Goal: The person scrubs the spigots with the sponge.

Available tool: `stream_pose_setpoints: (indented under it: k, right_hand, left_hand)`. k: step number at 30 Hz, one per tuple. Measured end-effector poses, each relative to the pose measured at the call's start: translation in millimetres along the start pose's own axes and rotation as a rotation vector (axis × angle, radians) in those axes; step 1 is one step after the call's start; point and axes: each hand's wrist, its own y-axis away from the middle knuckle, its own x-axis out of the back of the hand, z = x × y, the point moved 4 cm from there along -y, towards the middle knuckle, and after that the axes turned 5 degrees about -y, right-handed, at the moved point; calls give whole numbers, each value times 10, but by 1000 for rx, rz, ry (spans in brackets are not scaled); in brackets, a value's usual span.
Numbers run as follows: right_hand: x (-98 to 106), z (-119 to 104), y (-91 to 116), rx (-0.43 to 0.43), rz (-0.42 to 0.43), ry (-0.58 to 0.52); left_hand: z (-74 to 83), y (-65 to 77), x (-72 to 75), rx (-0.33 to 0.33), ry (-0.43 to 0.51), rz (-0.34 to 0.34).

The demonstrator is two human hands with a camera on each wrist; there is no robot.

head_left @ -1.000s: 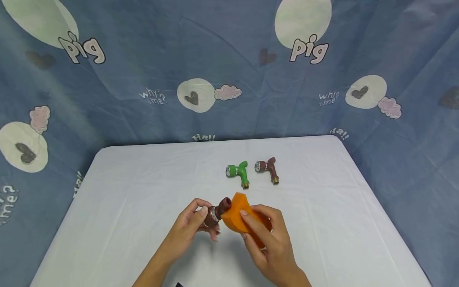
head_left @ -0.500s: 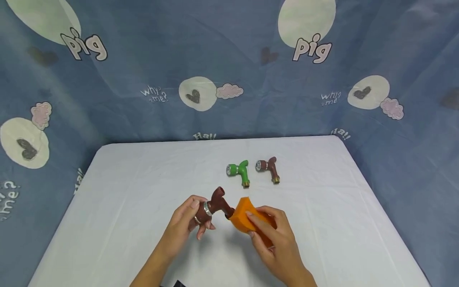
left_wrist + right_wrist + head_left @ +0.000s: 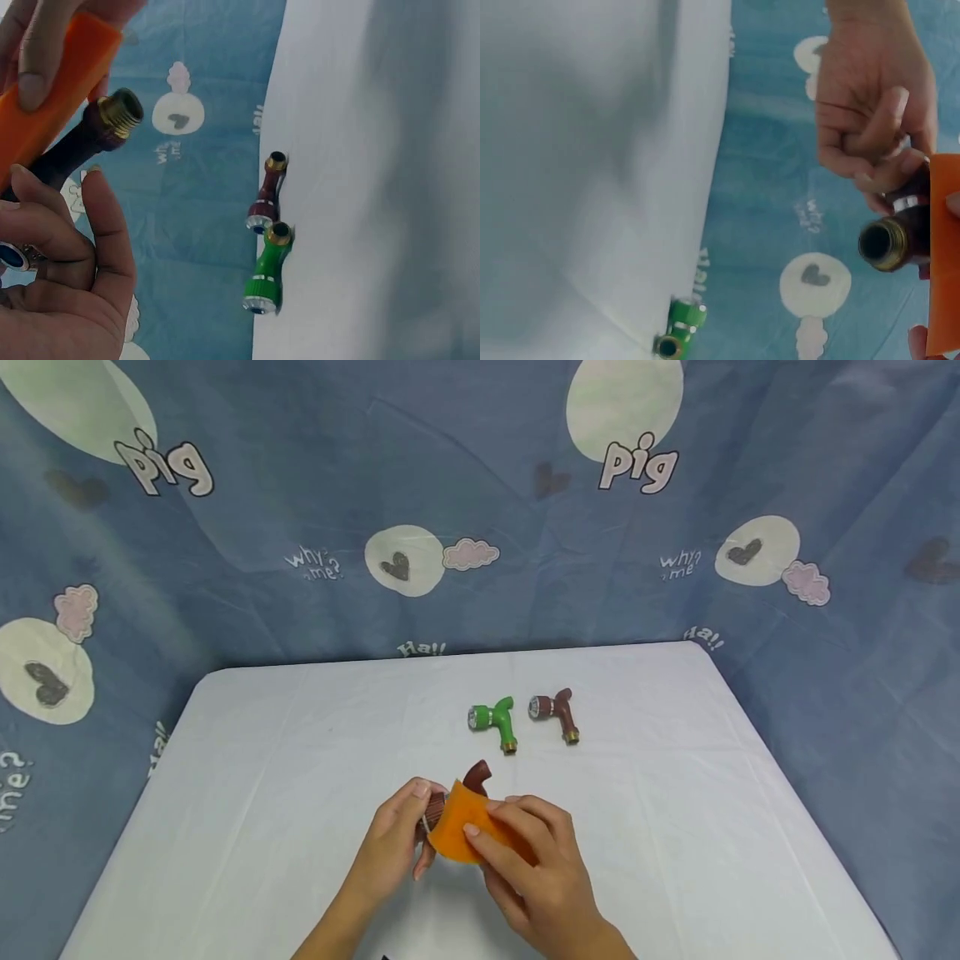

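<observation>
My left hand [image 3: 392, 837] grips a brown tap [image 3: 477, 775] by its ribbed round end, above the white table. My right hand [image 3: 538, 875] pinches a folded orange cloth [image 3: 454, 833] and holds it against the tap, covering the middle of its body from the head view. The tap's curved spout shows above the cloth. In the left wrist view, the tap's brass threaded end [image 3: 120, 118] sticks out past the cloth, and the right wrist view shows its open mouth too.
Farther back on the white table [image 3: 300, 735] lie a green tap [image 3: 501, 720] and a second brown tap [image 3: 561, 713], side by side. Behind the table hangs a blue printed curtain [image 3: 480, 610]. A small dark corner of something shows at the bottom edge.
The held tap has turned in my left hand, with its spout swinging up and then rightward. My right hand has brought the orange cloth left, from the tap's end onto its body.
</observation>
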Motion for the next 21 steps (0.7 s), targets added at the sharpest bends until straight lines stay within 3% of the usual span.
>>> stream_pose_setpoints:
  k: [5, 13, 21]
  right_hand:
    - [-41, 1, 76, -8, -47, 37]
    - [12, 145, 236, -152, -151, 73]
    - [92, 226, 200, -215, -44, 42]
  left_hand:
    - [-4, 19, 31, 53, 19, 13]
    - [-58, 18, 113, 124, 48, 20]
    - [-46, 44, 111, 125, 100, -83]
